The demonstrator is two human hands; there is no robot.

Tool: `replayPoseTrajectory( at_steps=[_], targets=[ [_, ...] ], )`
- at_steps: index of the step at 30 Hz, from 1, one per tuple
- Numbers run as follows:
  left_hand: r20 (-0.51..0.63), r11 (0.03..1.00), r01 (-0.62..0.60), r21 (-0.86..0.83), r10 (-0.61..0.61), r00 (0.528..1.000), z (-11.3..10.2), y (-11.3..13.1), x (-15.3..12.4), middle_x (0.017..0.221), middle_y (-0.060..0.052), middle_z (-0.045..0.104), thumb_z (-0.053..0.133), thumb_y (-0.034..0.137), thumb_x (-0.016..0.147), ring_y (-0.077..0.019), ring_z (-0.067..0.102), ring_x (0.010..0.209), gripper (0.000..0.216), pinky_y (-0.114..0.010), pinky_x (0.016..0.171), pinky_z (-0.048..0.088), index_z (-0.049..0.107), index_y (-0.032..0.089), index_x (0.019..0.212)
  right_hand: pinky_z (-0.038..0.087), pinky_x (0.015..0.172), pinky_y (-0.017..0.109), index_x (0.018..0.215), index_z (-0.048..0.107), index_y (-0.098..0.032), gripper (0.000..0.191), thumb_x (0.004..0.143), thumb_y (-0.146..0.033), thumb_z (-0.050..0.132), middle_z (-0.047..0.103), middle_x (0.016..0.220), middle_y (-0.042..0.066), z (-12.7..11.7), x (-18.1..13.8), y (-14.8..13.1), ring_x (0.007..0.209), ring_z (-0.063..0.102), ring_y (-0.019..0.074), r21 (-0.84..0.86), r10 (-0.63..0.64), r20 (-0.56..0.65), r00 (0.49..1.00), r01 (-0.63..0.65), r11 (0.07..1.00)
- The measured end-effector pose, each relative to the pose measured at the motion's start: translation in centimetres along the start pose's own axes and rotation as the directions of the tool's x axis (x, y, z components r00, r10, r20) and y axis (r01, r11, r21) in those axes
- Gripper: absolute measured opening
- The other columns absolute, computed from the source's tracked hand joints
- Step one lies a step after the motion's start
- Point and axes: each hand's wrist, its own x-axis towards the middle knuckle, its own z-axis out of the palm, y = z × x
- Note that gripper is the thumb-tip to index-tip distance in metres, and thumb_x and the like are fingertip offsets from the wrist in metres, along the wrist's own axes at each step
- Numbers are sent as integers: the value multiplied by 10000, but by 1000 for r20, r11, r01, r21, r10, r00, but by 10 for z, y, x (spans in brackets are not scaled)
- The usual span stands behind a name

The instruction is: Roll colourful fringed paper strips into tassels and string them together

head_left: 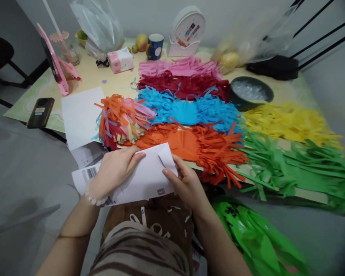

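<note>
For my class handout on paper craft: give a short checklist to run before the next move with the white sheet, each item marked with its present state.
1. Both hands on white sheet: left hand and right hand grip it: ok.
2. Corner fold started near the right fingers: ok.
3. Orange fringe clear of the sheet: not ok, they overlap.
4. Sheet lying flat on the table: not ok, held over the lap.
5. Crease sharpness: cannot tell.

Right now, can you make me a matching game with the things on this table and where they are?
1. white paper
2. phone
3. blue mug
4. dark bowl

a. far edge, by the fruit
b. left table edge
c. right of the red fringe
d. in both hands

Pairs: 1-d, 2-b, 3-a, 4-c
</note>
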Motion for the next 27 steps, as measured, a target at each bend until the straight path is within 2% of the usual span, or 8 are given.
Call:
replayPoseTrajectory(
  at_steps=[4, 8, 11, 16, 21, 27],
  targets=[
    [47, 996, -31, -78, 35, 998, -3, -1, 0, 838, -43, 733, 333, 477, 1031, -202, 661, 736, 445, -274, 638, 369, 658, 199, 910, 549, 796, 287, 1129, 626, -204, 299, 861, -337, 614, 724, 1077, 64, -4, 1, -3, 964, 682, 218, 127, 53, 92, 994, -64, 990],
    [74, 992, -22, -120, 31, 997, -4, -3, 2, 873, -34, 741, 336, 493, 1028, -199, 659, 761, 446, -271, 649, 361, 668, 208, 944, 519, 806, 272, 1186, 603, -217, 302, 955, -385, 507, 693, 1098, 54, -8, -4, -3, 951, 652, 195, 64, 48, 130, 990, -57, 996],
    [75, 991, -23, -133, 33, 997, -5, -2, 4, 836, -28, 727, 336, 500, 1026, -192, 640, 721, 457, -274, 638, 351, 670, 207, 918, 494, 840, 273, 1216, 585, -220, 297, 979, -365, 480, 680, 1110, 54, -9, -7, -2, 976, 635, 196, -7, 10, 114, 993, -9, 1000],
    [97, 981, -35, -191, 54, 994, -9, 2, 4, 753, -12, 686, 350, 476, 1025, -169, 591, 653, 455, -271, 609, 330, 652, 198, 830, 485, 751, 253, 1106, 612, -206, 217, 943, -314, 518, 689, 1003, 47, -7, -6, -2, 880, 638, 185, -27, -10, 41, 999, 11, 1000],
    [105, 978, -26, -207, 49, 993, -9, 2, 3, 786, -15, 689, 347, 472, 1026, -167, 584, 667, 437, -274, 624, 335, 639, 197, 852, 453, 663, 233, 996, 619, -205, 164, 919, -332, 549, 671, 867, 15, -6, -3, 3, 741, 600, 157, -8, 2, -12, 1000, -2, 1000],
    [149, 975, -13, -221, 47, 988, -8, 2, 2, 835, -16, 691, 336, 477, 1029, -168, 593, 710, 417, -269, 650, 341, 606, 199, 873, 448, 668, 230, 1014, 641, -201, 179, 913, -320, 553, 678, 891, 14, -5, -6, 3, 747, 603, 151, -53, -31, -39, 999, 29, 998]
  ],
)
